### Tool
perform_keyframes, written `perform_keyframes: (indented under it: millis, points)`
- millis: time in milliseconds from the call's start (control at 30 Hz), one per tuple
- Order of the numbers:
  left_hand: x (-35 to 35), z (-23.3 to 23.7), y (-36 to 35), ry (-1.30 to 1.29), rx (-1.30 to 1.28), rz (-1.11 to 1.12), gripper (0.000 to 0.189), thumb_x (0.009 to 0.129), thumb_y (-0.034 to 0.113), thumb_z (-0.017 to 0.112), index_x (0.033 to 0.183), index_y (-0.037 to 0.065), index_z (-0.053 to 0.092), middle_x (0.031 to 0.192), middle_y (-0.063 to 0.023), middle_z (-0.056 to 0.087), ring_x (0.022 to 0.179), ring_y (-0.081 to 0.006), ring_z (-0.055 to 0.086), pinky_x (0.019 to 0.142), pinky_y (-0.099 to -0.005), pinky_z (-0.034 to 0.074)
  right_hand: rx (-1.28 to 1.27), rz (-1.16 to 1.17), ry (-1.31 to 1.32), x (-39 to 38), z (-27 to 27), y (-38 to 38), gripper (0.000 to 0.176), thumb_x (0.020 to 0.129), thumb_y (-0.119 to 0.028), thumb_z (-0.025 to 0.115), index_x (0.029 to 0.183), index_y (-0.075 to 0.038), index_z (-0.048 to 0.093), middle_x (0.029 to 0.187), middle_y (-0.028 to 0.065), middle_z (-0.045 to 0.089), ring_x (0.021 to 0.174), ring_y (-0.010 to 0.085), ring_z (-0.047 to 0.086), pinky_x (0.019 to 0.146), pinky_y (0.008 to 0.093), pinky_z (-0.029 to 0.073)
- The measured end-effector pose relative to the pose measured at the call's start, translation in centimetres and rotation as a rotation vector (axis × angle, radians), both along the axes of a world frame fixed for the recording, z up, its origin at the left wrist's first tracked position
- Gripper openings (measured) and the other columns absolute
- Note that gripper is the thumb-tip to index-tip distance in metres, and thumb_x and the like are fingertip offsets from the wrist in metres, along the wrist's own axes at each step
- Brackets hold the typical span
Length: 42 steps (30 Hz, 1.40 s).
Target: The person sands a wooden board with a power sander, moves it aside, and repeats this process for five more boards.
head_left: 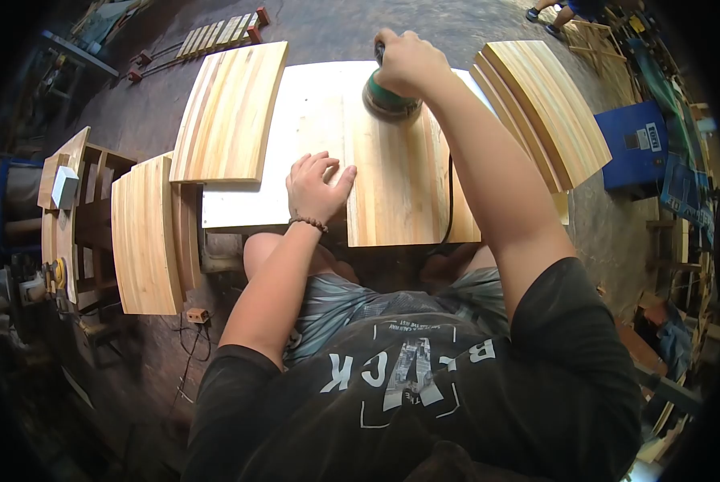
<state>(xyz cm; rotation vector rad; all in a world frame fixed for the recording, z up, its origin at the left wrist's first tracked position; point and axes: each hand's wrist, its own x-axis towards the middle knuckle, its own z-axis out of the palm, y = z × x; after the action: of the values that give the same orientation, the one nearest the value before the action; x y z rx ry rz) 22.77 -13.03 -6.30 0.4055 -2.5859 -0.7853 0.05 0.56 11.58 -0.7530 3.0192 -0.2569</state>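
Grips a green, round-bodied power sander in the right hand over the far part of a pale, striped, rectangular wooden panel and rests the open, loosely bent left hand on the flat white board beneath, at the panel's left edge.

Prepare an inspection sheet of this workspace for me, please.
Surface: white worktop, partly covered.
Job's things: striped panel on the worktop; green sander on the panel.
Clutter: wooden panel at left, panel stack at right.
Grips: right grip clasps the sander; left grip lies open by the striped panel's left edge.
Cables: black cord across the striped panel; another cable on the floor.
Surroundings: blue box at right; someone's legs beyond.
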Motion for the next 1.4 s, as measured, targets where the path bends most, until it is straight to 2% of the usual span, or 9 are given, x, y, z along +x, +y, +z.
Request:
perform_keyframes:
  millis: [67,333,433,833,1033,1167,1200,1300,1400]
  points:
    - [0.0,0.1,0.0,0.0,-0.002,0.001,0.036,0.09,0.043,0.087,0.106,0.011,0.084,0.133,-0.0094,0.078,0.138,-0.0355,0.06,0.117,-0.0513,0.045,0.03,-0.014,-0.03,-2.0,-0.1,-1.2,0.062,0.096,-0.026,0.07,0.157,-0.02,0.055,0.149,0.0231,0.061,0.137,0.045,0.065,0.114,0.0534,0.056]
    - [-0.2,0.0,0.0,-0.042,0.041,0.002,0.04,0.091,0.05,0.082,0.104,0.012,0.086,0.134,-0.0091,0.076,0.142,-0.0355,0.056,0.122,-0.0528,0.039,0.073,-0.081,-0.052,-5.5,0.8,-5.0,0.062,0.097,-0.026,0.07,0.157,-0.018,0.054,0.152,0.023,0.06,0.139,0.0439,0.064,0.114,0.0528,0.057]
    - [-0.2,0.3,0.2,-0.011,-0.023,0.011,0.031,0.089,0.041,0.087,0.102,0.013,0.084,0.132,-0.0071,0.078,0.137,-0.0324,0.06,0.117,-0.0509,0.044,0.066,-0.067,-0.051,-5.7,0.9,-6.2,0.062,0.097,-0.026,0.07,0.157,-0.017,0.054,0.152,0.0231,0.06,0.139,0.0438,0.065,0.113,0.0526,0.057]
    - [-0.2,0.4,0.2,-0.008,-0.036,0.018,0.036,0.088,0.044,0.087,0.105,0.012,0.084,0.131,-0.0079,0.078,0.136,-0.0322,0.061,0.116,-0.0504,0.046,0.044,-0.007,-0.042,-4.1,0.8,-8.3,0.062,0.098,-0.024,0.07,0.156,-0.013,0.054,0.151,0.0238,0.06,0.138,0.0434,0.065,0.112,0.0517,0.057]
    - [-0.1,0.8,0.0,-0.025,0.066,0.01,0.049,0.09,0.048,0.084,0.118,0.009,0.08,0.127,-0.0097,0.078,0.137,-0.0346,0.06,0.118,-0.0515,0.043,0.049,0.018,-0.04,-2.2,0.5,-7.2,0.062,0.098,-0.024,0.07,0.156,-0.011,0.054,0.151,0.0241,0.06,0.137,0.0433,0.066,0.112,0.0513,0.058]
    - [-0.1,1.1,0.1,-0.026,0.08,0.019,0.055,0.089,0.048,0.086,0.127,0.008,0.077,0.121,-0.0115,0.078,0.132,-0.0332,0.063,0.116,-0.0487,0.045,0.053,0.031,-0.036,-0.2,0.5,-5.8,0.061,0.097,-0.023,0.07,0.155,-0.009,0.054,0.149,0.0249,0.061,0.135,0.0438,0.067,0.11,0.0512,0.059]
    - [0.0,1.1,0.0,0.001,0.079,0.002,0.057,0.09,0.046,0.087,0.132,0.009,0.076,0.127,-0.0125,0.077,0.124,-0.033,0.067,0.11,-0.0489,0.05,0.059,0.039,-0.039,0.4,0.5,-5.5,0.061,0.097,-0.023,0.07,0.155,-0.009,0.055,0.149,0.0251,0.061,0.135,0.044,0.067,0.11,0.0511,0.059]
    - [0.1,0.0,-0.4,0.141,0.033,0.009,0.058,0.09,0.046,0.087,0.133,0.009,0.075,0.128,-0.0134,0.077,0.123,-0.0328,0.067,0.111,-0.0485,0.05,0.036,0.058,-0.053,2.4,0.9,-4.3,0.061,0.095,-0.023,0.072,0.153,-0.01,0.056,0.147,0.0254,0.062,0.134,0.0444,0.067,0.108,0.0502,0.06]
    - [0.9,-0.3,-0.6,0.153,0.031,-0.02,0.072,0.087,0.051,0.088,0.143,0.011,0.069,0.134,-0.0147,0.073,0.129,-0.0353,0.064,0.115,-0.0506,0.046,0.025,0.089,-0.063,4.7,1.1,-3.3,0.061,0.095,-0.023,0.073,0.152,-0.01,0.057,0.145,0.0248,0.062,0.132,0.0434,0.068,0.107,0.0499,0.061]
